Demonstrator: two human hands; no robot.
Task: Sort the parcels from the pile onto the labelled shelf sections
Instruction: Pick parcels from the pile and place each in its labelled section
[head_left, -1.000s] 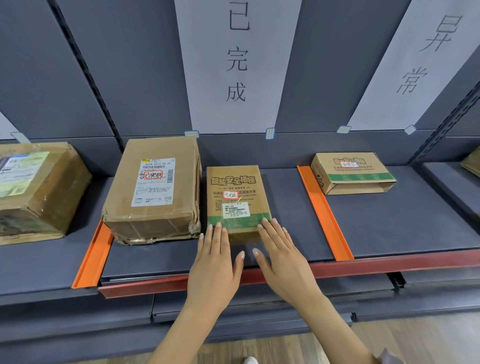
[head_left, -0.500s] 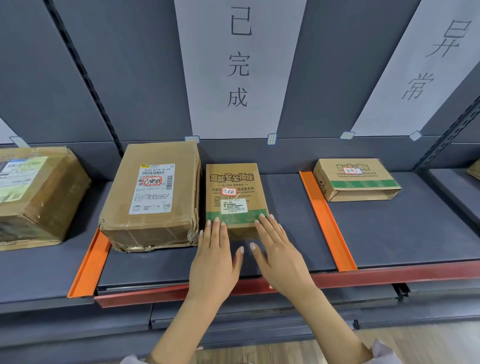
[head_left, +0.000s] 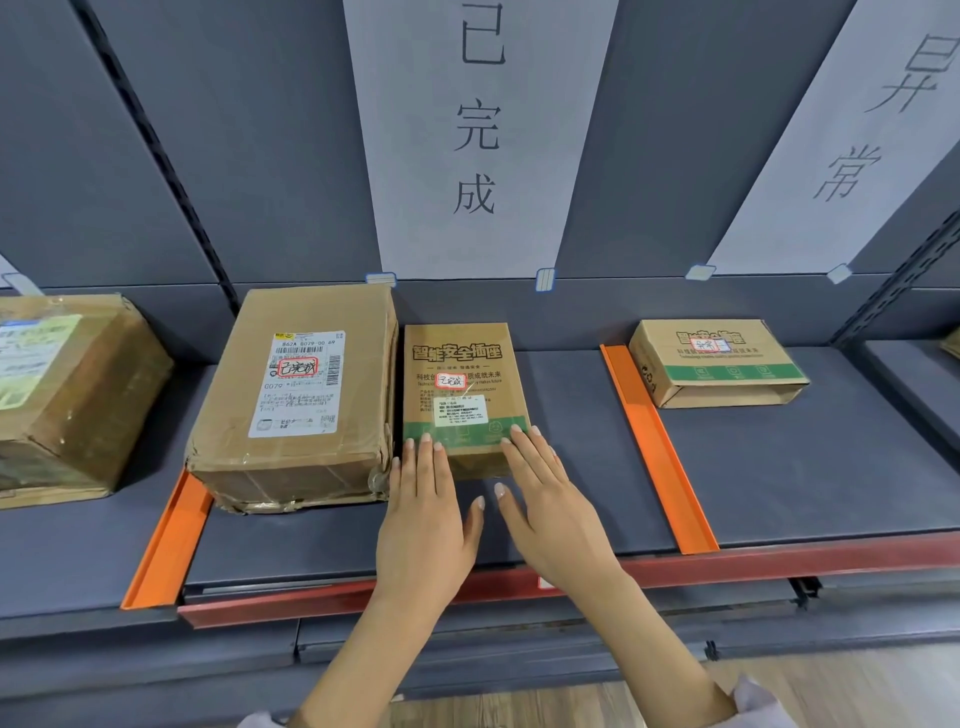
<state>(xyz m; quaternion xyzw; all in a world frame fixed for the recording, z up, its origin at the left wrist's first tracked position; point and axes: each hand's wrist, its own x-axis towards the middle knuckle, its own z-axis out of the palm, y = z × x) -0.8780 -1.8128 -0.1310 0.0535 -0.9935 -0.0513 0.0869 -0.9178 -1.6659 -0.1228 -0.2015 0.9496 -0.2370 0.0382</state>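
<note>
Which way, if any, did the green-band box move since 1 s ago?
Yes: green-band box slid deeper into the shelf, front edge now behind the taped parcel's.

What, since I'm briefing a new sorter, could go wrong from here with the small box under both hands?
1. The left hand and right hand lie flat on the near end of the small box, with no grip; an uneven push could skew it.
2. The small box sits close beside the large taped parcel, so it may snag on that parcel's crumpled side.
3. A push veering right could send it toward the orange divider.
</note>
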